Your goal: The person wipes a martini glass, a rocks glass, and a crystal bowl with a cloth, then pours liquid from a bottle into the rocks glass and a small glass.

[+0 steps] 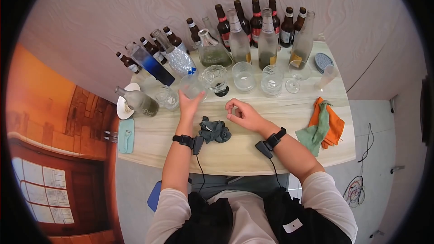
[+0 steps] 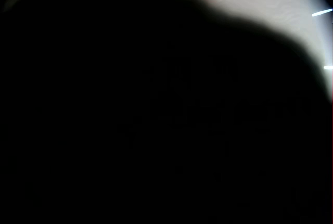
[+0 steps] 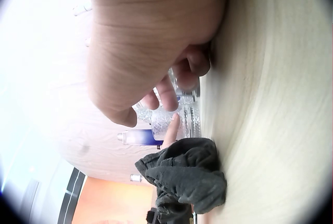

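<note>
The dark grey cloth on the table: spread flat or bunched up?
Bunched up: the dark grey cloth lies crumpled on the table, with raised folds in the right wrist view.

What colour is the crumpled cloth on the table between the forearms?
Dark grey: the crumpled cloth shows best in the right wrist view.

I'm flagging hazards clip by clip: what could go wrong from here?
The clear glass in the left hand could knock the black-based goblet close beside it. If the right hand reaches forward, it might clip the tumbler ahead of it. A slip might also be missed, as the left wrist view is mostly black.
</note>
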The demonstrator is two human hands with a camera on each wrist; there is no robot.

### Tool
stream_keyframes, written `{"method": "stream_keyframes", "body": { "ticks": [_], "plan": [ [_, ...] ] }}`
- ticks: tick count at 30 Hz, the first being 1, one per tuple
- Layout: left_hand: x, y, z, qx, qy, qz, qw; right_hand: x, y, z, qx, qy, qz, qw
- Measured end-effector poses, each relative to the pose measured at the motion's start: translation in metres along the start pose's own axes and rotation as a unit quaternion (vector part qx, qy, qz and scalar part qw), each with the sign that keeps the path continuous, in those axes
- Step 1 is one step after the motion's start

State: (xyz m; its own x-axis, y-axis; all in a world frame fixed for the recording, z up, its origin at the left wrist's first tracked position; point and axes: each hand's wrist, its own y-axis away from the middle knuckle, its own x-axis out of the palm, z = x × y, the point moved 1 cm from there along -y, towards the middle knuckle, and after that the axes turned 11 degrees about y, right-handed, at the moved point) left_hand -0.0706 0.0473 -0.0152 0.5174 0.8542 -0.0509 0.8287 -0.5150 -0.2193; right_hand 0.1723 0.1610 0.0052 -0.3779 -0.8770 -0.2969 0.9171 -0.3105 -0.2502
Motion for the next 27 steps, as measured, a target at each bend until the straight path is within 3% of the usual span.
{"method": "stream_keyframes", "body": {
  "ticks": [10,12,13,15,19,21,23,25,27],
  "plan": [
    [-0.031,0.037,-0.028,0.036,0.055,0.042,0.997,0.0,0.0,0.0,-0.001,0.0,-0.012,1.0],
    [-0.033,0.054,-0.048,-0.05,0.199,0.041,0.978,0.0,0.0,0.0,-0.002,-0.003,-0.007,1.0],
    [-0.039,0.059,-0.045,-0.049,0.197,0.04,0.978,0.0,0.0,-0.001,-0.002,-0.005,-0.003,1.0],
    [-0.049,0.066,-0.035,-0.116,0.355,0.103,0.922,-0.001,0.0,0.0,-0.008,0.003,0.004,1.0],
    [-0.053,0.085,-0.033,-0.141,0.4,0.127,0.897,0.002,0.003,0.0,-0.041,0.058,0.032,0.997],
    [-0.06,0.09,-0.016,-0.204,0.443,0.106,0.866,0.002,0.007,0.009,-0.043,0.088,0.052,0.994],
    [-0.06,0.101,-0.023,-0.195,0.451,0.121,0.862,0.008,0.009,0.012,-0.045,0.12,0.072,0.989],
    [-0.063,0.106,-0.025,-0.188,0.46,0.134,0.858,0.016,0.011,0.01,-0.173,0.195,0.028,0.965],
    [-0.068,0.108,-0.017,-0.224,0.461,0.115,0.851,0.016,0.011,0.007,-0.164,0.2,0.049,0.965]
  ]
}}
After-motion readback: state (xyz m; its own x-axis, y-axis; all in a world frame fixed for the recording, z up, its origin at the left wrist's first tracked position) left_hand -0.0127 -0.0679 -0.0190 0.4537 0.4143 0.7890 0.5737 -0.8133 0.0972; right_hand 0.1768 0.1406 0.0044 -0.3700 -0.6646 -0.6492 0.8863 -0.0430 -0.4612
